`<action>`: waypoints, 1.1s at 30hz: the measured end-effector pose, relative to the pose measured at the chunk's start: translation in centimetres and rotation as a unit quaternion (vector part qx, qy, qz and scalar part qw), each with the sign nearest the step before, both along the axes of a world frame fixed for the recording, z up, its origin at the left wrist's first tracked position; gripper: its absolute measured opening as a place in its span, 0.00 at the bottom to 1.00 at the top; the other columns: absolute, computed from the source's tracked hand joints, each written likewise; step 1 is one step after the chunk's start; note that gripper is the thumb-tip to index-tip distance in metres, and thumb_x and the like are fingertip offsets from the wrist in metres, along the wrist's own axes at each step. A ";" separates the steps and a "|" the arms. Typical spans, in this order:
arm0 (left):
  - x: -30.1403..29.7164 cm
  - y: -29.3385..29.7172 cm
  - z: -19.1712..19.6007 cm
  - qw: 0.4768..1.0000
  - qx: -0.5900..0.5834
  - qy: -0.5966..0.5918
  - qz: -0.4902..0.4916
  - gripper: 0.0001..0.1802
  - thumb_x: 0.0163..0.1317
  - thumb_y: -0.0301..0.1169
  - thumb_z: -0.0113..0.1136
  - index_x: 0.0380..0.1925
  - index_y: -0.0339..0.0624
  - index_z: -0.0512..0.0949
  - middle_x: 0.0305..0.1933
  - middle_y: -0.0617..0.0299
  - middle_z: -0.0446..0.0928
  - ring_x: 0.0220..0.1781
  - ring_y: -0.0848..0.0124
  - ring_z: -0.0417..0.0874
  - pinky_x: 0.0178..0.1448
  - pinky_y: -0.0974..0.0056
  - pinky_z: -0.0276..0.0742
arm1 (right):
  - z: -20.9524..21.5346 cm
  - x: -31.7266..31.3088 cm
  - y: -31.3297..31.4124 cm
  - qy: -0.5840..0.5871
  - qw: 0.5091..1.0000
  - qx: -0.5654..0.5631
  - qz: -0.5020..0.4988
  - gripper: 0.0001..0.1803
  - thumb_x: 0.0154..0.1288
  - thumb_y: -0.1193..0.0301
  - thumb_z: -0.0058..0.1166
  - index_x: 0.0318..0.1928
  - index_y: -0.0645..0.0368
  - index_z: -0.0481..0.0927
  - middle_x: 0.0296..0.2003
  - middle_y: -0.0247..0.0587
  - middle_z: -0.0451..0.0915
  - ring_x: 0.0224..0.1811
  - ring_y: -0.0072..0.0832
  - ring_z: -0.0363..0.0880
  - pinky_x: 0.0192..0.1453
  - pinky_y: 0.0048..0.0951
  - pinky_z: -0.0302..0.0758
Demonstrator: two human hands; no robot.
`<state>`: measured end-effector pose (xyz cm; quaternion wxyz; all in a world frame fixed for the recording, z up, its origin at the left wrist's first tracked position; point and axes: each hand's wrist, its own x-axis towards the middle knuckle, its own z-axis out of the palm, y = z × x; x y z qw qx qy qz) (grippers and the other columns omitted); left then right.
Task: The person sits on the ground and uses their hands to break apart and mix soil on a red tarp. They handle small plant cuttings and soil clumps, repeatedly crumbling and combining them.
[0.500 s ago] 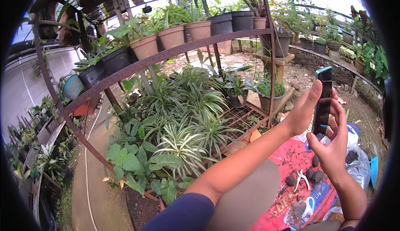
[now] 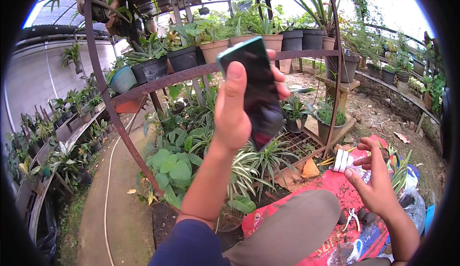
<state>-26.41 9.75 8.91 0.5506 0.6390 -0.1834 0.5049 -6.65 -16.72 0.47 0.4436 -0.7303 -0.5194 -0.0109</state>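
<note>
The dark phone (image 2: pixel 261 93) has moved leftward and up since the earlier frame, and the right grip (image 2: pixel 376 189) has come off it. Now the left grip (image 2: pixel 232 108) alone clasps the phone, before the potted plants. The right grip is unclenched beside a white object (image 2: pixel 342 161); contact is unclear. White-handled pruners (image 2: pixel 352 219) lie on the red sheet (image 2: pixel 353 194).

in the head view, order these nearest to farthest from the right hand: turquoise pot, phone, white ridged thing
1. White ridged thing: just left of the right hand, by its fingertips; contact is unclear.
2. Phone: up and to the left, held in the left hand.
3. Turquoise pot: far left, beyond the rusty rail.
</note>
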 end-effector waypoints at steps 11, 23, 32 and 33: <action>-21.3 9.4 16.3 0.585 0.297 0.423 0.625 0.28 0.68 0.51 0.73 0.55 0.40 0.90 0.34 0.54 0.88 0.37 0.66 0.86 0.50 0.58 0.81 | -0.6 0.4 0.4 -0.030 0.994 -0.102 0.018 0.38 0.73 0.61 0.68 0.74 0.65 0.67 0.63 0.52 0.76 0.51 0.38 0.83 0.61 0.41 0.81; -20.6 15.9 13.5 0.510 0.345 0.504 0.606 0.25 0.61 0.49 0.79 0.46 0.37 0.91 0.31 0.48 0.86 0.34 0.57 0.86 0.49 0.52 0.81 | 0.6 -1.8 -1.1 0.012 0.981 -0.192 0.002 0.28 0.72 0.59 0.67 0.61 0.66 0.78 0.55 0.55 0.79 0.59 0.51 0.83 0.64 0.46 0.79; -22.2 20.9 11.7 0.553 0.380 0.465 0.578 0.35 0.62 0.54 0.78 0.49 0.29 0.85 0.35 0.51 0.85 0.36 0.60 0.82 0.48 0.52 0.78 | -1.2 0.7 -4.4 -0.106 0.960 -0.259 -0.028 0.24 0.73 0.55 0.65 0.54 0.64 0.84 0.50 0.57 0.86 0.56 0.51 0.86 0.62 0.48 0.81; -22.4 21.3 11.5 0.556 0.366 0.473 0.578 0.37 0.64 0.55 0.76 0.53 0.28 0.83 0.40 0.48 0.86 0.41 0.58 0.84 0.51 0.52 0.79 | -1.6 1.2 -5.0 -0.104 0.954 -0.280 -0.028 0.23 0.73 0.55 0.65 0.52 0.65 0.85 0.48 0.57 0.88 0.55 0.51 0.87 0.61 0.49 0.82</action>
